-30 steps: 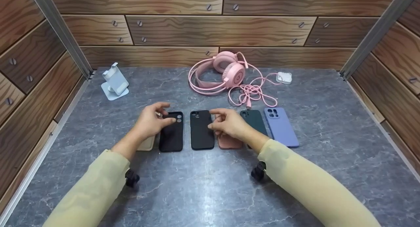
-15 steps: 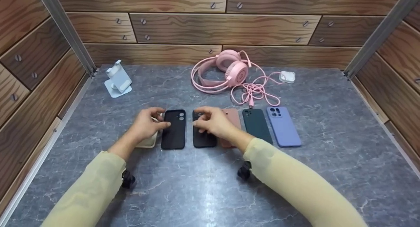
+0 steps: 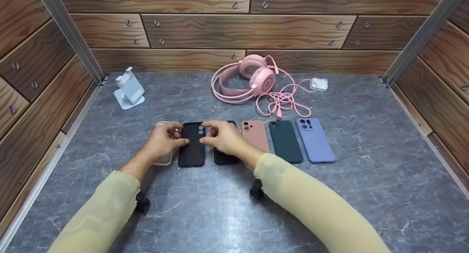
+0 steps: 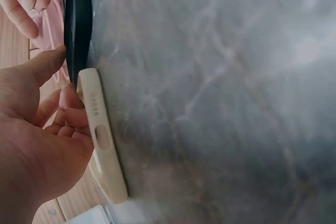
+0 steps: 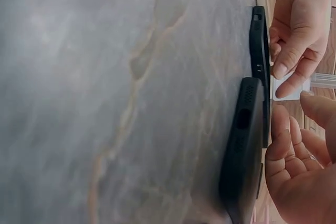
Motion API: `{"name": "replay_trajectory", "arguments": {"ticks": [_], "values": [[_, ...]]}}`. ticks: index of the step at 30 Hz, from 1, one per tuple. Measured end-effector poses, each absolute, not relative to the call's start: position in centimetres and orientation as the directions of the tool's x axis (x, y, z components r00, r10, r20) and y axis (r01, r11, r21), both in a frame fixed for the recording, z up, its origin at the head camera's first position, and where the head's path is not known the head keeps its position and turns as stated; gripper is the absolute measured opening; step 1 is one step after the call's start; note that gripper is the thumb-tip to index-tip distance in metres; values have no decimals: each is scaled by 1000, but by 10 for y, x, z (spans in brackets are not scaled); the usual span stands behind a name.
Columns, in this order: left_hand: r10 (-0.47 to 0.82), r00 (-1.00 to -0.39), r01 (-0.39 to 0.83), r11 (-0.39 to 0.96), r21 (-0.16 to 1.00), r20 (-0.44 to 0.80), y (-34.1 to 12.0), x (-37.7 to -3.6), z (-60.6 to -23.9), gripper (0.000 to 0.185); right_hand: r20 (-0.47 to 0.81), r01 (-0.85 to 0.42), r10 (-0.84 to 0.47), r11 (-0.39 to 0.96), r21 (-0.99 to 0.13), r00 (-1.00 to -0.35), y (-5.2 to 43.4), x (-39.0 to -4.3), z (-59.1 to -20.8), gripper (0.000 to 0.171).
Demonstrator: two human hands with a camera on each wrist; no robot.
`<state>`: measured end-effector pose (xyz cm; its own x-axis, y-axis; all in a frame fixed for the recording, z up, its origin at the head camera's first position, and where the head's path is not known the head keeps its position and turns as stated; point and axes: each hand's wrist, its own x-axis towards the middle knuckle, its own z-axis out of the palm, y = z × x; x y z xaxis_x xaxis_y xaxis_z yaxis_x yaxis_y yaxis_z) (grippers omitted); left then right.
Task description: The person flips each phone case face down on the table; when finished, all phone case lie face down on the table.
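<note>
In the head view, a black phone case [image 3: 192, 152] lies hollow side up between the two hands. My left hand [image 3: 160, 141] hovers at its left edge, thumb tip over it and fingers loosely bent, above a cream phone case [image 4: 103, 140]. From the other side my right hand [image 3: 225, 137] reaches across a second black phone case [image 3: 223, 159], which lies back up. Its thumb and index tips point at the first case's right edge. Seen from the right wrist, my right hand [image 5: 304, 163] has loosely curled fingers with nothing between them.
Rightward in the row lie a pink phone case [image 3: 256, 134], a dark green one [image 3: 287, 143] and a lilac one [image 3: 317, 143]. Behind them are a pink headset [image 3: 262, 81] with coiled cable and a small white case [image 3: 319, 84]. A pale blue phone stand [image 3: 131, 90] stands back left.
My right hand has moved left, from over the pink case across the second black case to the first one's edge. The left hand has shifted only slightly; the cases lie as before.
</note>
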<state>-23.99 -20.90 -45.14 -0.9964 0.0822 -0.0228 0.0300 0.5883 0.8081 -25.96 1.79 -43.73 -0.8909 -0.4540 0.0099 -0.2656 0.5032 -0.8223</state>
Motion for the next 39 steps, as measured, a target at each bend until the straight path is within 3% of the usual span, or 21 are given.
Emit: {"name": "replay_trajectory", "arguments": {"ticks": [14,39], "values": [[74,-997,57,574,817,17,-214,-241,-459,51,23,-364,-505,590,-721,-863,14,-264,-449,56],[115,-993,73,572,817,8,-215,-245,-463,55,38,-407,-515,628,-663,-856,15,-267,-453,53]]}}
